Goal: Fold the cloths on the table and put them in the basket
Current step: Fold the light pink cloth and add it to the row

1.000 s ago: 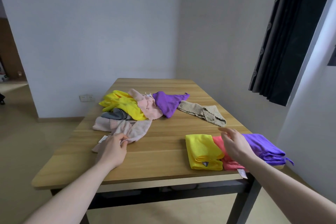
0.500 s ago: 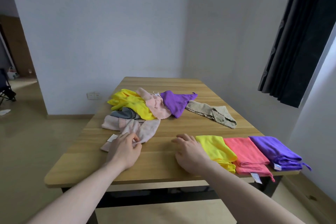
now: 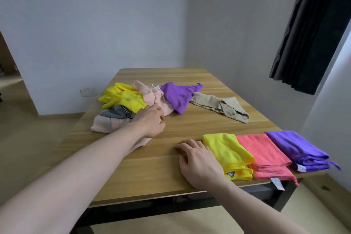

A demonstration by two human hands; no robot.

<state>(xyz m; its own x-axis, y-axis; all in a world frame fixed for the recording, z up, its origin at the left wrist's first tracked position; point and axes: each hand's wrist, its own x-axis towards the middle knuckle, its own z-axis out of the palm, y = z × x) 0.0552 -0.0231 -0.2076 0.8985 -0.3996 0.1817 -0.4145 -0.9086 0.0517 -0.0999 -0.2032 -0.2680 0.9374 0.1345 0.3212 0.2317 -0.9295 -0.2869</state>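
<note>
The left hand (image 3: pixel 152 122) reaches into the heap of unfolded cloths (image 3: pixel 133 104) on the wooden table (image 3: pixel 190 123), its fingers curled at a pale pink cloth (image 3: pixel 106 126); whether they grip it cannot be told. The right hand (image 3: pixel 198 159) lies flat, fingers relaxed, touching the folded yellow cloth (image 3: pixel 227 150). Three folded cloths lie in a row: yellow, coral (image 3: pixel 264 153), purple (image 3: pixel 293 148). One beige cloth (image 3: pixel 220 106) lies apart.

A wooden table (image 3: pixel 171 169) carries a loose heap of cloths (image 3: pixel 136 100) at far left — a beige cloth (image 3: pixel 220 106) lies just right of it. Near right lie three folded cloths — yellow (image 3: pixel 228 152), coral (image 3: pixel 264 156), purple (image 3: pixel 296 148).
</note>
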